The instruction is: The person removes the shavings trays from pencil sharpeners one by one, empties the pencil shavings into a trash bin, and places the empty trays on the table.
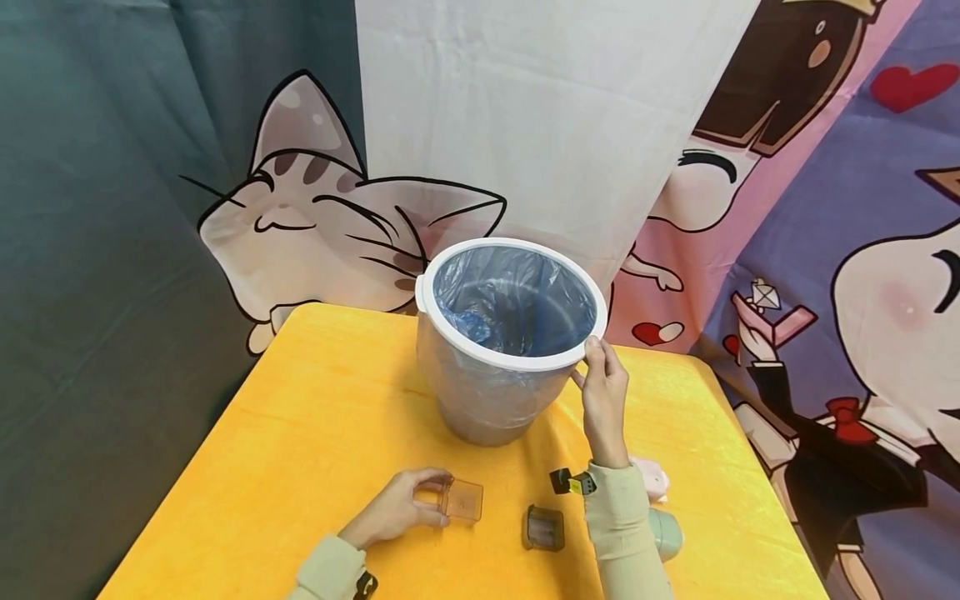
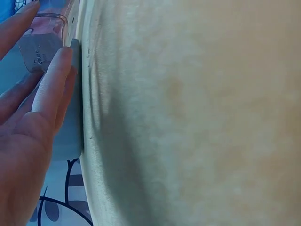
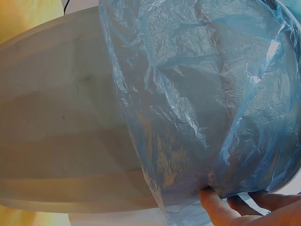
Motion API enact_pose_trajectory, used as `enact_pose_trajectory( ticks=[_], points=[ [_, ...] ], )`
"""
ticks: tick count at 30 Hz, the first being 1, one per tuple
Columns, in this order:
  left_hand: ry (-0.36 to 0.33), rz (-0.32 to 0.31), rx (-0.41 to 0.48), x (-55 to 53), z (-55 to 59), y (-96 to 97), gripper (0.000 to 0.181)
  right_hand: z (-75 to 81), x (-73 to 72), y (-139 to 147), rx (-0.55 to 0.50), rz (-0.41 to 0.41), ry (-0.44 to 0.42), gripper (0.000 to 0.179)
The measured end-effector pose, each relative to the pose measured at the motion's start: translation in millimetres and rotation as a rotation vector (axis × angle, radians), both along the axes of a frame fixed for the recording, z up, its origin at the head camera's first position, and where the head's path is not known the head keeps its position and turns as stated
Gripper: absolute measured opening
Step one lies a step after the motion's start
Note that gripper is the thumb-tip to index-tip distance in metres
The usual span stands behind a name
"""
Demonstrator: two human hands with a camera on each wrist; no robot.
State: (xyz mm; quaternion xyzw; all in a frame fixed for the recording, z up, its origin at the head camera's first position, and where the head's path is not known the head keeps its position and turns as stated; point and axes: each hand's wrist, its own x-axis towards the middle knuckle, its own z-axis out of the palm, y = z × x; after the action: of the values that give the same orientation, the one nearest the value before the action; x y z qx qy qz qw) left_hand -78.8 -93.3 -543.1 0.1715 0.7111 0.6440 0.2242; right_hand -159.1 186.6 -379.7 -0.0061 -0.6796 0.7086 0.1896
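A translucent trash can [image 1: 480,404] with a white rim stands on the yellow-covered table. Inside it is a blue plastic bag [image 1: 517,292], whose edge is folded down over the outside, as the right wrist view shows. My right hand [image 1: 606,396] grips the can's rim at its right front, thumb on top. Nearer the front, my left hand [image 1: 397,507] holds a small clear orange box [image 1: 465,500] between thumb and fingers, close to the tabletop. In the left wrist view, fingers [image 2: 51,89] touch the clear box [image 2: 40,52], which carries small lettering.
A small clear grey box [image 1: 543,529] lies between my forearms. Right of my right sleeve are a pink object [image 1: 651,479] and a mint-green one [image 1: 666,533], both partly hidden. Behind the table [image 1: 330,375] hangs a cartoon-printed cloth [image 1: 540,108].
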Motion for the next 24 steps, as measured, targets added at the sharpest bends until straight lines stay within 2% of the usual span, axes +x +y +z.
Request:
enact_pose_trajectory(
  ticks=[12,24],
  points=[
    [0.06,-0.023,-0.121,2.0,-1.1,-5.2,0.067,-1.7,-2.0,0.9,-0.001,-0.004,0.001,0.051],
    [0.044,-0.032,-0.122,3.4,-0.9,-5.9,0.065,-2.8,-2.1,1.8,0.012,0.0,-0.009,0.052]
  ],
)
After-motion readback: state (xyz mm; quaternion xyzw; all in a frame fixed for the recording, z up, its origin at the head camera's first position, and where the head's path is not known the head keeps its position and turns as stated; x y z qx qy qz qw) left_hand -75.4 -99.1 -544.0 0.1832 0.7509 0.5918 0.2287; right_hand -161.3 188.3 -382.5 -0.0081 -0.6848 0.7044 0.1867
